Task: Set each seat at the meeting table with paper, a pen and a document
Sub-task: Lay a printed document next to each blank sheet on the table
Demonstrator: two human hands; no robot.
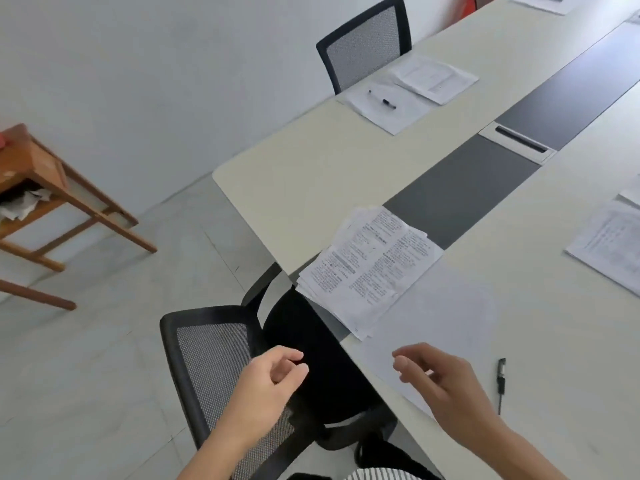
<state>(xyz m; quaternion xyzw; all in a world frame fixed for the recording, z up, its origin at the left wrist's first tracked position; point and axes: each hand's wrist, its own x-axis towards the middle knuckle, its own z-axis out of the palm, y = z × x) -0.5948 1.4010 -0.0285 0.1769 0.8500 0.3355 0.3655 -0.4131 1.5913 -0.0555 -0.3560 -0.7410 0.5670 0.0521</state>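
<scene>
Your left hand (273, 379) hovers at lower centre over the black mesh-backed office chair (207, 362), fingers loosely curled and holding nothing. Your right hand (440, 382), equally loose and empty, hangs above the near edge of the long cream meeting table (311, 168), over a corner of the blank white paper sheet (426, 320).

Just beside that sheet, up and left, lies the fanned stack of printed documents (367, 268) (its corner overhangs the table edge). The black pen (501, 375) rests on the table at lower right, near the sheet.

A dark grey strip (460, 192) runs down the table's middle. At upper centre, a second mesh chair (363, 39) faces a seat laid with paper, a pen (382, 100) and a document (433, 77). A wooden side table (52, 188) stands on pale floor tiles at far left, against a white wall.
</scene>
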